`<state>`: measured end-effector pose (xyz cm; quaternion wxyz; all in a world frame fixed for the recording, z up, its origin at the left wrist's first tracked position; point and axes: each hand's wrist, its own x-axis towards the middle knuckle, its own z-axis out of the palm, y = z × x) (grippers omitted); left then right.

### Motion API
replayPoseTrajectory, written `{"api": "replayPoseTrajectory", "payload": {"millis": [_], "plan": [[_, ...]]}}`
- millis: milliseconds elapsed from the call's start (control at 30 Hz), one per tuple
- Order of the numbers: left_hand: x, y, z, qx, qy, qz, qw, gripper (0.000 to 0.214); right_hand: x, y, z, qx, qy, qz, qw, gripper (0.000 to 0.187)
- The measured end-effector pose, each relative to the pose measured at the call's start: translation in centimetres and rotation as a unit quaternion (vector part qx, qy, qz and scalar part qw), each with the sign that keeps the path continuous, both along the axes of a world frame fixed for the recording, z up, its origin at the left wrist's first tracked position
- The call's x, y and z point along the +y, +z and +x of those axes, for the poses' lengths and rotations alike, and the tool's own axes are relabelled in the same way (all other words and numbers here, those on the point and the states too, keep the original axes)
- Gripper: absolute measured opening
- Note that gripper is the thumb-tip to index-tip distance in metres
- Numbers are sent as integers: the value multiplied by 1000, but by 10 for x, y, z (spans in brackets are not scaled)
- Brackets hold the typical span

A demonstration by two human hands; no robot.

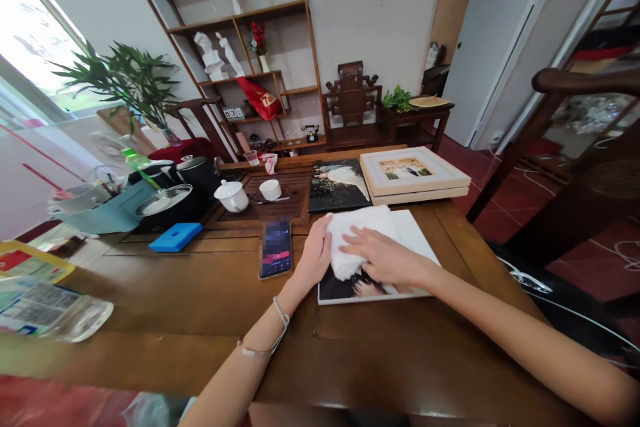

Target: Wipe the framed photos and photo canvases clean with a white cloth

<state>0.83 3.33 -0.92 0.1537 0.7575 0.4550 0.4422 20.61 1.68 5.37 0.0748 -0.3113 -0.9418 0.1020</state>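
Observation:
A photo album (415,240) lies flat on the wooden table (200,320), with a white cloth (357,227) spread over its cover. My right hand (385,255) rests flat on the cloth, fingers stretched out and pressing it onto the album. My left hand (315,257) steadies the album's left edge, its fingers curled against the cloth's side. A phone (275,248) with its screen lit lies just left of my left hand.
Behind the album lie a dark photo print (337,185) and a framed picture (413,173). A tea tray holds a white teapot (231,196) and cup (271,189). A blue box (175,237), kettles and a plastic bottle (55,313) stand at the left. A shelf stands behind.

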Motion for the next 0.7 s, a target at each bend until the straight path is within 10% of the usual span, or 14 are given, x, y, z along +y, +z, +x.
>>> {"api": "replayPoseTrajectory", "payload": {"millis": [167, 367, 567, 700], "plan": [[1, -4, 1, 33, -9, -32, 999, 34, -43, 21, 45, 26, 29, -133, 990, 73], [2, -9, -2, 95, -16, -15, 995, 25, -1, 13, 102, -3, -134, -142, 981, 71], [3, -10, -3, 106, -14, -13, 994, 26, 9, -23, 65, 2, -227, 21, 974, 71], [5, -13, -4, 93, -15, -7, 996, 30, -27, -16, 30, -7, -130, -25, 991, 72]]}}
